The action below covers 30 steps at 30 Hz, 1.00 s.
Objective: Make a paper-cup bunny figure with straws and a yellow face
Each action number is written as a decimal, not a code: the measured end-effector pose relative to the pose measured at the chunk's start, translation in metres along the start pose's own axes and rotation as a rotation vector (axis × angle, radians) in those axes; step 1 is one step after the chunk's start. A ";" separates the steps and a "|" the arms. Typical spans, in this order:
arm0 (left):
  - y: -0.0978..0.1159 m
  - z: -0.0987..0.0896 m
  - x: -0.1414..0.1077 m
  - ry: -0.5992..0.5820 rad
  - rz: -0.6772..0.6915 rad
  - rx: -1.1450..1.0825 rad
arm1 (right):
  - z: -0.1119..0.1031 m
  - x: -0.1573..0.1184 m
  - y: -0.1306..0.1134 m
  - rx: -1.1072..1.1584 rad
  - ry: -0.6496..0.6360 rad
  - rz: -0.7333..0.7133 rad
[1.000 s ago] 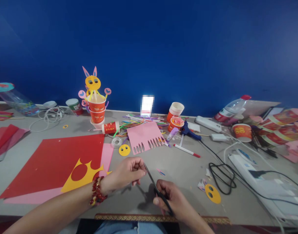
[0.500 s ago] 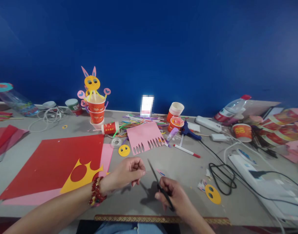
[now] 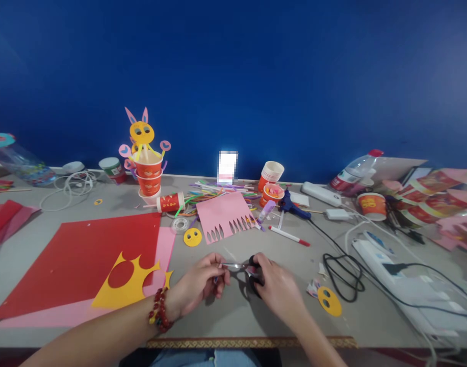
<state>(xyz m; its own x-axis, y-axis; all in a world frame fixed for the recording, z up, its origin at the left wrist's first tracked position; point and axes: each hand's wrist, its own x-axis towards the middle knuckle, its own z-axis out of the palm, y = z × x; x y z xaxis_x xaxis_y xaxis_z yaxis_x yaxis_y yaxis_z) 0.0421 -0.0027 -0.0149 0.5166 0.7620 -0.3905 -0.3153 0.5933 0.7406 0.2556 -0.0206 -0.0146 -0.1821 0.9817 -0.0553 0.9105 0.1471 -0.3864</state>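
Note:
My right hand grips the black-handled scissors, whose blades point left. The blade tips reach the fingertips of my left hand, which is closed in a pinch. Whatever the left fingers hold is too small and too covered to name; a speck of blue shows beneath them. A small pink scrap shows partly behind the scissor handles. Beyond the hands lie a pink sheet with a row of pointed cut-outs and a yellow paper face. A second yellow face with ears rests to the right.
A red sheet and a cut yellow sheet spread at left. Stacked cups with a bunny figure stand behind. A glue gun, a red-capped marker, black cable and a power strip occupy the right.
My right hand has raised and swung the scissors from a steep slant to nearly level, bringing the tips to my left fingers. The view has shifted slightly.

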 end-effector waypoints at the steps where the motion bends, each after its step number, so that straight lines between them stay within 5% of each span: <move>1: 0.000 0.000 0.000 0.010 -0.010 0.001 | 0.000 0.001 -0.002 -0.014 -0.016 0.004; 18: 0.000 -0.004 0.002 0.072 -0.057 0.039 | -0.003 0.004 -0.010 -0.073 -0.071 -0.002; 30: -0.008 0.000 0.003 0.005 0.052 0.302 | 0.004 0.010 -0.031 0.607 0.099 -0.002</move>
<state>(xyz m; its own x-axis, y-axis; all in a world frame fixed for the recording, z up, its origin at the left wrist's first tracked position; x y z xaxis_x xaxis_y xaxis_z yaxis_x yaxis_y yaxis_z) 0.0467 -0.0053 -0.0220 0.5019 0.7911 -0.3496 -0.0900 0.4498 0.8886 0.2239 -0.0160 -0.0066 -0.1215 0.9924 0.0206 0.5308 0.0825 -0.8435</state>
